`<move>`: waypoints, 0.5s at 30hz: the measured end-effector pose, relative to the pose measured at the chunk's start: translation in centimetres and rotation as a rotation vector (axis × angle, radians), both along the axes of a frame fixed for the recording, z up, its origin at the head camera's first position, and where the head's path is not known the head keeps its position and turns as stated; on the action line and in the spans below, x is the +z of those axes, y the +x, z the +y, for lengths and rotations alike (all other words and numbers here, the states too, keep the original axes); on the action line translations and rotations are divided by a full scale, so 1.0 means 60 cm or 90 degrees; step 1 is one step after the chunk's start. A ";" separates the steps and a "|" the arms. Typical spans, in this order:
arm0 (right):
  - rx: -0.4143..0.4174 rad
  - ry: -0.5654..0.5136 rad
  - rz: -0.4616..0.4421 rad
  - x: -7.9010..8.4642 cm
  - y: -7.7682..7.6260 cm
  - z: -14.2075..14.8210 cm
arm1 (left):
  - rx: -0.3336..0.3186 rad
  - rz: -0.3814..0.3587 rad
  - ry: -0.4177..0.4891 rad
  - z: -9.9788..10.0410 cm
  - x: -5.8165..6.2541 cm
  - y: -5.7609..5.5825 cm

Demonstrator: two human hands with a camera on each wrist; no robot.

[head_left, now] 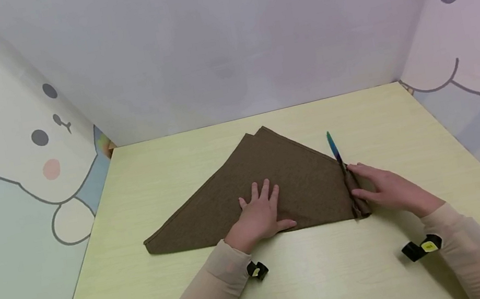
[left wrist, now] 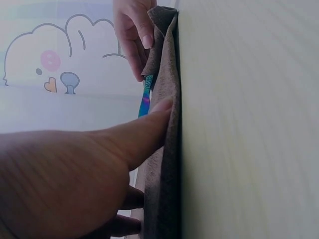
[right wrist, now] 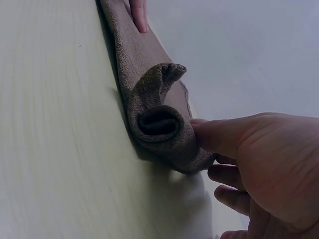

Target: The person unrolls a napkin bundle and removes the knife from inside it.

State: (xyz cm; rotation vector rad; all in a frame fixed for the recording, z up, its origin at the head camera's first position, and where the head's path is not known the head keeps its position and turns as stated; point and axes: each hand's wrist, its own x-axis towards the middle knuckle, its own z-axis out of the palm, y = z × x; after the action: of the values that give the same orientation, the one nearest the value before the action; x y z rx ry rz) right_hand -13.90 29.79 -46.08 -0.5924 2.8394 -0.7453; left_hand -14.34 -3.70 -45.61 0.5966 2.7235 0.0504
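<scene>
A brown cloth (head_left: 293, 183) lies folded in a broad triangle, its right end turned into a small roll (right wrist: 159, 129). Across the cloth beside the roll lies a slim iridescent utensil (head_left: 332, 144) in blue, green and purple; its far part sticks out past the cloth edge, and its kind cannot be told. My left hand (head_left: 259, 220) rests on the middle of the cloth with fingers spread. My right hand (head_left: 392, 190) is at the roll, thumb and index fingertip touching it, other fingers loosely bent beside it in the right wrist view.
The pale wooden table (head_left: 327, 272) reaches back to a plain light wall (head_left: 223, 46). Side walls with cartoon drawings (head_left: 43, 140) stand left and right. Each wrist carries a small black strap device (head_left: 257, 270).
</scene>
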 end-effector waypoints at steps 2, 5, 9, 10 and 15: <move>-0.001 0.000 -0.004 -0.001 0.000 0.002 | 0.001 0.000 0.000 0.000 0.000 0.000; 0.000 0.000 -0.004 -0.006 0.000 0.005 | 0.002 0.001 0.000 0.000 0.000 0.000; 0.002 0.000 -0.003 -0.010 -0.001 0.007 | 0.001 0.000 0.000 0.000 0.002 0.000; 0.002 0.000 -0.003 -0.010 -0.001 0.007 | 0.000 0.000 0.001 0.000 0.002 0.001; 0.000 -0.003 0.007 -0.005 0.002 0.003 | -0.002 0.004 0.004 0.000 0.003 0.000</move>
State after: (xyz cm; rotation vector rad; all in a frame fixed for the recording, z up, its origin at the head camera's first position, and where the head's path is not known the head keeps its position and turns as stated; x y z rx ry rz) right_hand -13.79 29.97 -46.38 -0.5992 2.8485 -0.7505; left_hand -14.32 -3.71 -45.45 0.6047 2.7293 0.0563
